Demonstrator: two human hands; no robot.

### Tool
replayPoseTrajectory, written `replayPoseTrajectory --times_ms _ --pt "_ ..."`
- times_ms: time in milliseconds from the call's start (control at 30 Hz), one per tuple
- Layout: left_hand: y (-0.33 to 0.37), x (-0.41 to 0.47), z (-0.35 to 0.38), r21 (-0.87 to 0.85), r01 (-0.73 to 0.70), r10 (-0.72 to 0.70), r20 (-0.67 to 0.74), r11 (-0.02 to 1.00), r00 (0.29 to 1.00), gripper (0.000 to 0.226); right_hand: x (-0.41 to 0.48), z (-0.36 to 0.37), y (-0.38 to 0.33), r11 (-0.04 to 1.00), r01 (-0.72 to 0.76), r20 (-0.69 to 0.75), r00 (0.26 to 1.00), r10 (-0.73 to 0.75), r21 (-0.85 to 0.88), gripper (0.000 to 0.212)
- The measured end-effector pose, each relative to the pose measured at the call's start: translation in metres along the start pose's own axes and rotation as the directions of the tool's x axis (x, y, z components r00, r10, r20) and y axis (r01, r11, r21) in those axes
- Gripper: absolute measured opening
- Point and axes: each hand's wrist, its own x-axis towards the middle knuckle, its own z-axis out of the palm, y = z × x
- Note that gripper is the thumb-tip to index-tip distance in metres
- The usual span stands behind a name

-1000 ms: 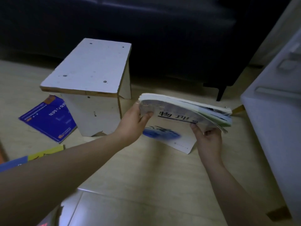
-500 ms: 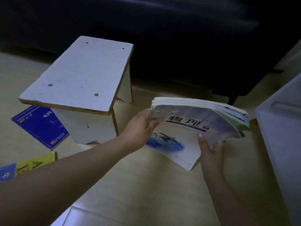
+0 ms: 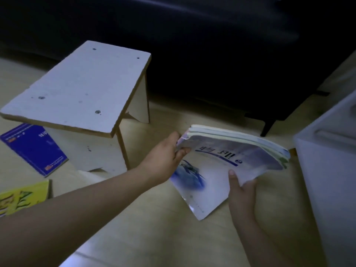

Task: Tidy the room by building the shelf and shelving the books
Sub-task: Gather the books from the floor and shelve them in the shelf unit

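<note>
A small stack of soft-cover books (image 3: 237, 149) hangs above the floor between my hands, its pale lilac bottom cover drooping toward me. My left hand (image 3: 165, 160) grips the stack's left end, thumb under and fingers over it. At the near right edge my right hand (image 3: 241, 189) holds the stack, thumb on the cover and fingers beneath. The white wooden shelf (image 3: 81, 89), shaped like a low bench, stands on the floor to the left. A blue book (image 3: 34, 149) lies partly under its near end. A yellow book (image 3: 23, 197) lies at the left edge.
A dark sofa (image 3: 212, 54) runs along the back, with one black leg (image 3: 268, 126) on the floor behind the stack. A white cabinet (image 3: 331, 170) fills the right side. Pale wooden floor (image 3: 154, 228) stretches between shelf and cabinet.
The view has moved closer and slightly right. The stack has sunk a little and tilted its cover more toward me. Both hands keep their hold.
</note>
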Motion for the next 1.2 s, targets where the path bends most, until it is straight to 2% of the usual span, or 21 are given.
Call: replayPoseTrajectory --times_ms 100,200,267,400,500,567,733,867,967,1067,1200 --pt "0.004 -0.005 -0.006 -0.087 0.046 -0.049 -0.029 0.995 0.998 0.03 -0.009 -0.002 -0.011 1.0 -0.002 -0.006 1.0 0.002 -0.001 0.039" --pt "0.005 -0.01 -0.017 -0.277 0.122 -0.148 -0.075 0.953 0.986 0.036 -0.021 -0.001 -0.032 0.992 0.091 -0.001 0.996 -0.092 -0.088 0.025" --pt "0.004 -0.015 -0.018 -0.347 0.131 -0.166 -0.074 0.929 0.983 0.036 -0.029 -0.004 -0.044 0.983 0.152 0.002 0.988 -0.153 -0.105 0.022" --pt "0.004 -0.033 -0.006 -0.238 0.054 -0.07 -0.06 0.97 0.996 0.035 -0.049 -0.019 -0.034 0.986 0.148 0.007 0.989 -0.148 -0.082 0.027" --pt "0.002 -0.037 -0.003 -0.177 0.041 -0.036 0.031 0.983 0.999 0.041 -0.059 -0.032 -0.019 0.989 0.117 0.042 0.993 -0.113 -0.094 0.023" --pt "0.001 -0.035 -0.007 -0.17 0.05 -0.038 0.074 0.984 0.997 0.043 -0.06 -0.034 -0.016 0.992 0.087 0.062 0.995 -0.082 -0.096 0.02" --pt "0.006 -0.03 -0.012 -0.165 0.055 -0.035 0.124 0.985 0.992 0.041 -0.057 -0.035 -0.013 0.994 0.055 0.072 0.996 -0.048 -0.099 0.036" --pt "0.003 -0.028 -0.007 -0.106 0.079 -0.064 0.139 0.991 0.988 0.035 -0.055 -0.038 -0.008 0.991 0.038 0.095 0.995 -0.026 -0.132 0.036" --pt "0.003 -0.027 -0.006 -0.051 0.039 -0.036 0.067 0.998 0.997 0.022 -0.049 -0.037 -0.012 0.987 0.044 0.044 0.998 -0.038 -0.156 0.023" --pt "0.011 -0.024 -0.009 -0.084 0.03 -0.028 0.026 0.996 0.999 0.014 -0.042 -0.039 -0.023 0.982 0.052 -0.01 0.998 -0.054 -0.18 0.007" --pt "0.035 -0.019 -0.004 -0.056 -0.005 0.007 0.037 0.998 0.999 0.014 -0.024 -0.051 -0.042 0.985 0.02 -0.095 0.995 -0.036 -0.17 0.013"
